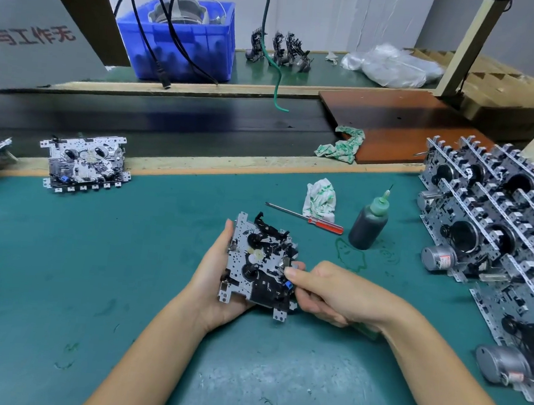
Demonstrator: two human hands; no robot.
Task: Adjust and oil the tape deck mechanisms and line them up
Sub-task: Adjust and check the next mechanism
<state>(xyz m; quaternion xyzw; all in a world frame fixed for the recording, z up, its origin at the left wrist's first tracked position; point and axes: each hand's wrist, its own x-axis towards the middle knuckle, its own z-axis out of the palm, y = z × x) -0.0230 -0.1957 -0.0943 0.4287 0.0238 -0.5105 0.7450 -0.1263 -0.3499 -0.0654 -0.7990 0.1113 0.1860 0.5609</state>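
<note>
One tape deck mechanism in hand at the near centre of the green mat

Left hand [213, 281] cups the stamped-metal tape deck mechanism [259, 265] from below, fingers curled round its edge; right hand [325, 291] pinches a small part at its right side while folding a green object, partly hidden, into the palm. Thin tabs and black plastic levers could bend under a hard pinch. Just right, the soft oil bottle [367, 224] could tip; finished mechanisms [494, 220] stand racked far right.
</note>
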